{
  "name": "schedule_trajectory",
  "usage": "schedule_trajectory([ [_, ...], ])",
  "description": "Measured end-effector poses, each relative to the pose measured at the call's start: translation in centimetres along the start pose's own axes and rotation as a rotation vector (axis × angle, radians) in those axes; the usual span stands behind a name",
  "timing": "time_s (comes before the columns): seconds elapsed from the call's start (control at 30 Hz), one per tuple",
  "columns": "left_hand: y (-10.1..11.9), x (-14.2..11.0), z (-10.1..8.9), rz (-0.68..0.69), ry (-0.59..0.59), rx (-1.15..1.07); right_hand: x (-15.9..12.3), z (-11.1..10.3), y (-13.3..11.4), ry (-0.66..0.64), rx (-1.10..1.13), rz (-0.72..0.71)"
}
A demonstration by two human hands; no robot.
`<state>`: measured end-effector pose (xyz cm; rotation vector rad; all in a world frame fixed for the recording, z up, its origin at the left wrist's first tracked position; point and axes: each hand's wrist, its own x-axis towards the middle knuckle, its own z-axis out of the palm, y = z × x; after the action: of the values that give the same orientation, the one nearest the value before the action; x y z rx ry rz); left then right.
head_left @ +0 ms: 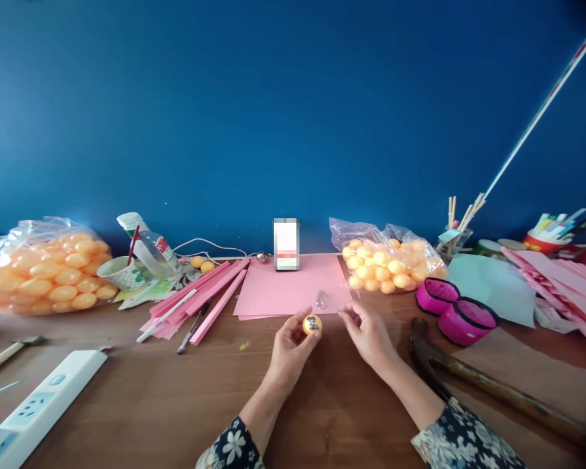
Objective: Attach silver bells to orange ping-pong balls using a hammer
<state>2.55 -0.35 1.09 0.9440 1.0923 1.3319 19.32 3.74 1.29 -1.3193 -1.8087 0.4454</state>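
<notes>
My left hand (293, 348) is closed around an orange ball (312, 324), held just above the table's near side. Silvery pieces cover part of the ball's upper face. To its right, my right hand (368, 329) hovers by the front edge of the pink paper (288, 293), thumb and fingertips drawn together. Whatever may be between them is too small to make out. A little heap of shiny silver bits (321, 299) lies on the paper, between and beyond both hands. At the paper's back edge sits a silver-covered ball (262, 256).
A phone (286, 244) stands upright behind the paper. Bags of orange balls flank it, one at left (49, 277) and one at right (385, 264). Pink strips (200, 293), a power strip (49, 404), magenta cuffs (469, 322) and a curved wooden handle (498, 384) lie around.
</notes>
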Motion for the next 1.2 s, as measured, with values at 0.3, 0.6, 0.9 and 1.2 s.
schedule_trajectory([
  [0.3, 0.0, -0.2, 0.1, 0.014, -0.047, -0.033, -1.0, 0.7, -1.0, -0.126, 0.328, 0.149],
  [0.6, 0.4, -0.4, 0.1, -0.014, -0.078, -0.027, -1.5, 1.2, -1.9, -0.151, 0.569, 0.221],
  [0.9, 0.2, -0.3, 0.1, -0.030, -0.080, -0.061, -1.2, 1.1, -2.4, -0.183, 0.868, 0.368],
  [1.2, -0.2, 0.0, 0.0, -0.003, -0.063, -0.015, -1.6, 1.5, -2.5, -0.194, 0.835, 0.319],
])
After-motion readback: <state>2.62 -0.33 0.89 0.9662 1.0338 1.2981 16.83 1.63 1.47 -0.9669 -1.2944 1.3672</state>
